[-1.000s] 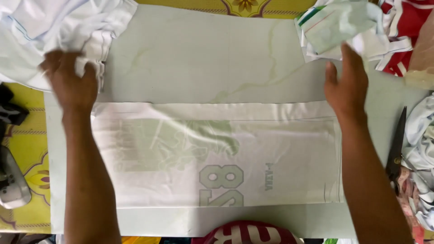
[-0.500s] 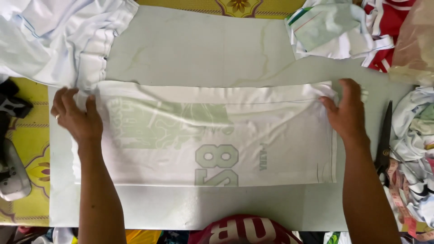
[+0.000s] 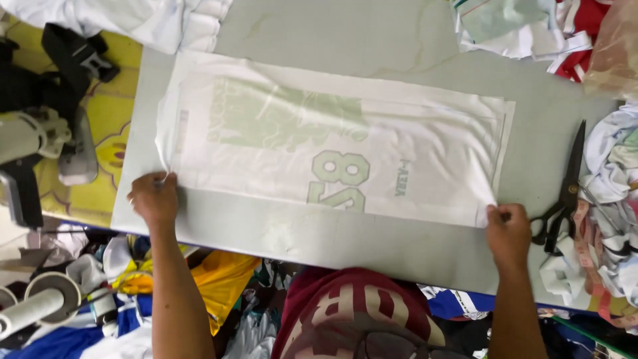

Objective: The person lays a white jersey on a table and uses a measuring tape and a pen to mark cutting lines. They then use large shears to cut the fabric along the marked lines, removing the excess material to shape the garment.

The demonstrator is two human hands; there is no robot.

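Note:
A white jersey (image 3: 332,149) with pale green print lies folded into a long flat strip on a grey table (image 3: 372,246). My left hand (image 3: 154,198) pinches the strip's near left corner. At the near right corner, my right hand (image 3: 508,229) grips the fabric edge. Both hands sit at the jersey's near edge, close to the table's front.
Black scissors (image 3: 565,193) lie at the right, beside a heap of white cloth (image 3: 615,193). More white and red garments (image 3: 531,30) are piled at the back right, white ones (image 3: 133,16) at the back left. A grey tool (image 3: 40,143) rests on a yellow surface to the left.
Both hands moved from the jersey's far edge to its near corners. The jersey now lies as a wider strip, and the view has shifted.

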